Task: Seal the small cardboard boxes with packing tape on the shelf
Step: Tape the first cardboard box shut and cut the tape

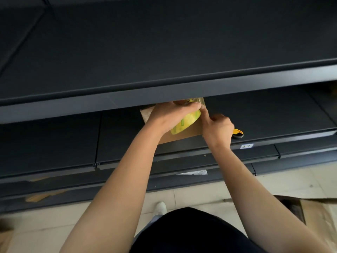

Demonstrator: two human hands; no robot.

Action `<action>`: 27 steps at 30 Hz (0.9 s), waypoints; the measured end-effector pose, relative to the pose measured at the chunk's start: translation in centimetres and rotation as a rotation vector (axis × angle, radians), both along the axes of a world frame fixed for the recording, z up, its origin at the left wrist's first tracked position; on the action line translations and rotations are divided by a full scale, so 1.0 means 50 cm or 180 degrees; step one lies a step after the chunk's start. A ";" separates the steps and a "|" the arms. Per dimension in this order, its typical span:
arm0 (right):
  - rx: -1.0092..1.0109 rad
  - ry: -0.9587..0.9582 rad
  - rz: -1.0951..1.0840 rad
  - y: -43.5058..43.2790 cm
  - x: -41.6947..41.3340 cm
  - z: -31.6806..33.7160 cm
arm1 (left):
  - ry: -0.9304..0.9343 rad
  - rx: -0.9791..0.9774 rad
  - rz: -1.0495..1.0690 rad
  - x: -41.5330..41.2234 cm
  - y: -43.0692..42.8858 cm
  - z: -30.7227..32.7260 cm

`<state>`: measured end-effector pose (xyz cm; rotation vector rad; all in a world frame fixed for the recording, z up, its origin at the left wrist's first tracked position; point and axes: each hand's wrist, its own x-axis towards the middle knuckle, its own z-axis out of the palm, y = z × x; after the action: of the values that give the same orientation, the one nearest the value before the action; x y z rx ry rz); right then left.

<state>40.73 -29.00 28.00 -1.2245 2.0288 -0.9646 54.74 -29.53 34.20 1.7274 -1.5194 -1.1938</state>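
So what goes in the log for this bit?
left hand: holds tape roll | right hand: index finger at tape | box: on shelf

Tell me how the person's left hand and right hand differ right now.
The left hand grips the yellow-green tape roll over the cardboard box; the right hand holds no roll. The left hand's fingers wrap around the roll, while the right hand points its index finger at the roll's edge, other fingers curled. The left hand reaches partly under the upper shelf; the right sits nearer the yellow-black utility knife. Both are bare and work at the roll.
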 end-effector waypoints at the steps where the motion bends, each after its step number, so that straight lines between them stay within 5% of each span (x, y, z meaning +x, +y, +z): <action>1: 0.0001 -0.0011 -0.0039 -0.002 -0.006 -0.001 | 0.0015 -0.0010 0.0011 -0.005 -0.004 0.004; 12: 0.1036 -0.0975 -0.0293 -0.006 -0.018 -0.060 | -0.0698 0.0415 -0.0164 -0.059 -0.043 -0.024; 17: 0.1072 -0.0102 0.0126 -0.029 0.000 -0.083 | -0.0643 0.0571 -0.0125 -0.055 -0.057 -0.022; 22: 0.1049 0.0015 0.0421 -0.055 0.029 -0.087 | -0.0126 0.0512 0.0152 -0.027 -0.067 -0.023; 27: 0.1017 0.0110 0.0714 -0.077 0.053 -0.084 | -0.0458 0.0032 0.0232 0.017 -0.062 -0.024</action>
<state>43.41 -32.87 23.81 -1.2622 1.9292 -0.4944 55.61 -32.61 32.98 1.8943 -1.5202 -1.0622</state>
